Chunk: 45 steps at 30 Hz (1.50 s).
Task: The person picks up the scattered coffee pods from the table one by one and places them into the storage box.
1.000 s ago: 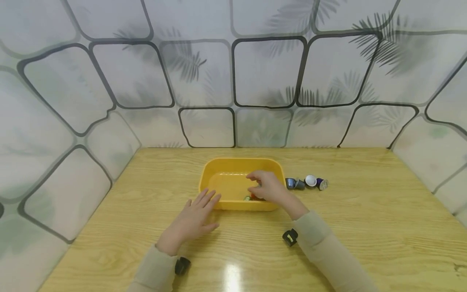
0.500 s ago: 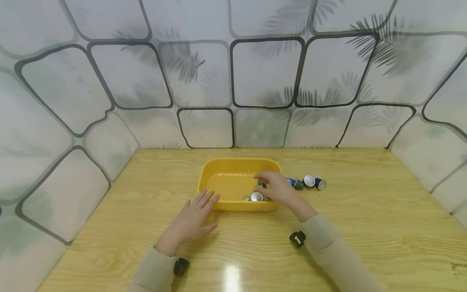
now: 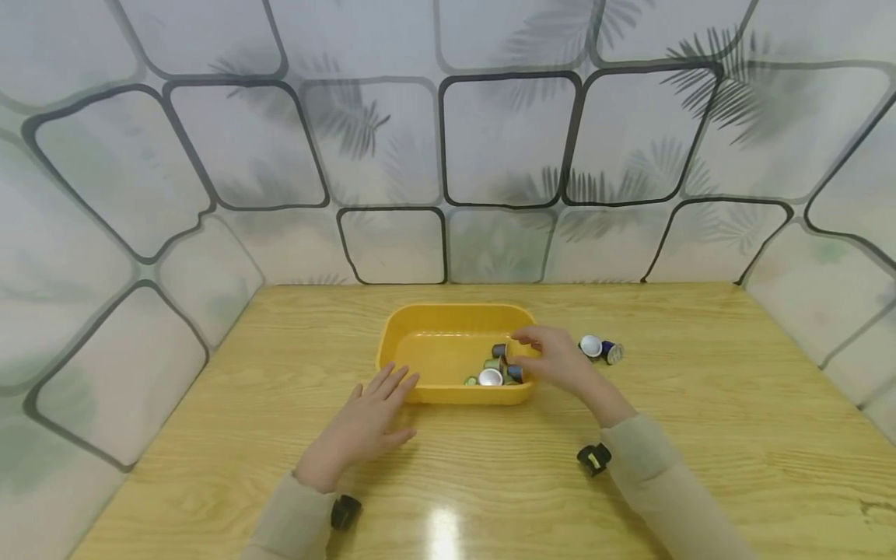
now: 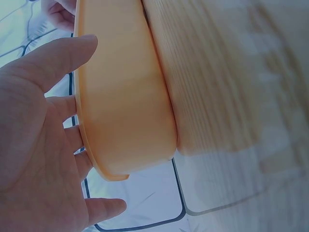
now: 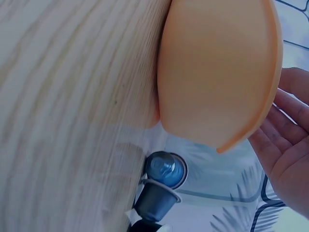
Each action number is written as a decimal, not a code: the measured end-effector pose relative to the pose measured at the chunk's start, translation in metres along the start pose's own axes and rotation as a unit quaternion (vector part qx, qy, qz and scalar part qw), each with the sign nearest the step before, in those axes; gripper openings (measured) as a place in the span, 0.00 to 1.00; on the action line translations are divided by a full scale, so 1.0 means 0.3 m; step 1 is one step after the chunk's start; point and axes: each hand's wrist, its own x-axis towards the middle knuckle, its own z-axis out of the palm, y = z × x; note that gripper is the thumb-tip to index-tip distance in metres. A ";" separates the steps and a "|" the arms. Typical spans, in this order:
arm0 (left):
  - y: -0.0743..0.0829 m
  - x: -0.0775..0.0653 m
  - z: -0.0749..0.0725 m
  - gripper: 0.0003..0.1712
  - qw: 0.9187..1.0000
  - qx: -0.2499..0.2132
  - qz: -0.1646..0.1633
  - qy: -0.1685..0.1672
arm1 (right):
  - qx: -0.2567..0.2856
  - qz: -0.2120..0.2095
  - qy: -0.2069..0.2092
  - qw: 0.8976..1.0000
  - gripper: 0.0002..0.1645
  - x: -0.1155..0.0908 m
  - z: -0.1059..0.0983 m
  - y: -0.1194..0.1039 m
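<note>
Several coffee capsules lie in the right front part of the yellow tray (image 3: 448,309), among them a white-faced one (image 3: 491,377), a blue one (image 3: 516,373) and a dark one (image 3: 499,350). My right hand (image 3: 558,363) is over the tray's right rim, fingers slightly bent, with nothing seen between them. Beyond that rim, the right wrist view has a blue capsule (image 5: 164,168) and a dark grey capsule (image 5: 156,200); in the head view the hand covers them. My left hand (image 3: 365,424) lies with spread, straight fingers at the tray's front left rim.
Right of the tray, a white-faced capsule (image 3: 591,346) and a purple capsule (image 3: 613,352) lie close together on the wooden table (image 3: 700,404). A patterned wall (image 3: 392,249) rises behind the table and at both sides.
My right hand has moved right, from over the capsules in the tray to its right rim, uncovering several of them. It now hides the capsules just beside the tray. The left hand stays in place.
</note>
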 end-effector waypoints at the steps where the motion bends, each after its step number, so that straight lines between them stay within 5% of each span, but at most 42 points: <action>1: -0.001 0.001 0.001 0.41 1.000 -0.001 0.001 0.001 | -0.002 0.000 0.003 1.000 0.22 -0.004 -0.005 0.003; 45: -0.007 0.006 0.004 0.41 1.000 -0.005 0.005 0.005 | -0.033 0.055 0.046 0.997 0.20 -0.114 -0.142 0.138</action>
